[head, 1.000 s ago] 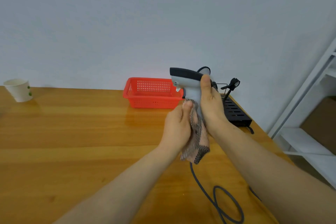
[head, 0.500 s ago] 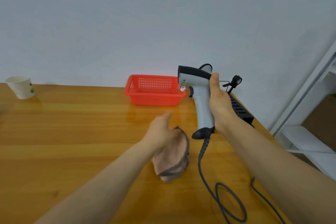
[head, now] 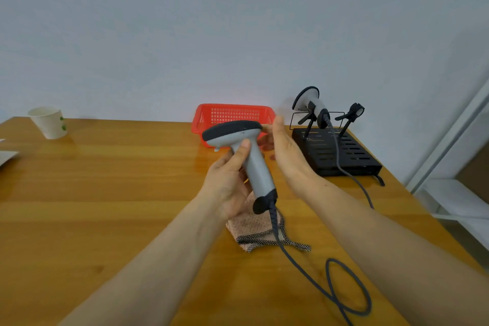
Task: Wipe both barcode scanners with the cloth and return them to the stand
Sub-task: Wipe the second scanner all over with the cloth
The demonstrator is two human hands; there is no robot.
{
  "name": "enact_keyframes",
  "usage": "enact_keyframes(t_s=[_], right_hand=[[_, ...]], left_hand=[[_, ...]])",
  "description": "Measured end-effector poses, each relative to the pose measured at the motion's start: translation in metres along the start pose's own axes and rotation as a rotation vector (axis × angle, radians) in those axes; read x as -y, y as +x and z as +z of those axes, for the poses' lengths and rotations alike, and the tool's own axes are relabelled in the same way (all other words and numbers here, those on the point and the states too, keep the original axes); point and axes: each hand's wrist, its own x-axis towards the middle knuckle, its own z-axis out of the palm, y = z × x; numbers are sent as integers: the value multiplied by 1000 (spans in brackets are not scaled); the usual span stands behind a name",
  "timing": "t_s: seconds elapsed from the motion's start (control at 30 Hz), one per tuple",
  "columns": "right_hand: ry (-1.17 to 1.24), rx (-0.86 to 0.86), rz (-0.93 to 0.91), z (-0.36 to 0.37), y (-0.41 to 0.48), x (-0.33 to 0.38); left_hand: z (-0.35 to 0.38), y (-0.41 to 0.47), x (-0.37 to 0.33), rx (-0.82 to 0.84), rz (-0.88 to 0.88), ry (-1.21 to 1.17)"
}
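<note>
Gripping hand: the left hand [head: 227, 185] holds the held scanner [head: 258, 172] by its handle, thumb up the near side and fingers curled round the far side.
Free hand: the right hand [head: 288, 156] is flat with straight fingers, holding nothing; its fingertips are at the rear end of the scanner head, and whether they touch it cannot be told.
Held scanner, look: pistol shape, light grey handle and underside, dark cap along the top of the head, dark collar at the butt where the cable [head: 327, 276] leaves.
Held scanner, place: in the air above the table [head: 105, 193], between the two hands, handle slanting down to the right, head pointing left.
Cable: dark, hangs from the butt, crosses the cloth and lies in a loop on the table near the right forearm.
Cloth [head: 251, 222]: pinkish with a dark checked border, crumpled on the table directly below the left hand, touched by neither hand.
Second scanner [head: 308, 100]: same grey and dark colours, seated in the left holder of the stand [head: 352, 156], well beyond the right hand.
Stand: black slotted base at the table's far right, two upright forked holders.
Writing: too small to read on either scanner.
Other items: red basket [head: 232, 114] by the wall; paper cup [head: 49, 122] with green marks, far left.
</note>
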Motion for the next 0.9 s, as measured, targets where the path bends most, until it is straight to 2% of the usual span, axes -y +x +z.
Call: enact_keyframes(t_s=[0.1,0.2,0.27,0.3,0.37,0.5,0.6,0.7,0.8,0.9], right_hand=[[-299,45,45,-9,9,-22],[-670,365,34,-4,6,-49],[-829,569,5,3,-4,-59],[-882,619,18,6,-9,-63],[-921,585,35,7,-13,-72],[-778,350,62,-17,-5,-75],[-404,148,101,-41,-4,-57],[-128,119,86,-53,-14,-36],[-192,103,-24,-53,-32,-24],[-80,186,-77,-39,-56,-16]], left_hand=[[-14,-6,-5,-24,1,11],[-23,-8,-7,-30,-3,-15],[-26,-8,-7,-32,-13,-29],[-26,-8,-7,-35,-16,-25],[-28,-7,-7,-34,-15,-15],[-31,-4,-7,-39,-18,-17],[-31,0,-4,-79,0,-24],[-25,5,3,-123,12,-25],[-18,9,9,-172,15,-38],[-15,12,12,-169,14,-106]])
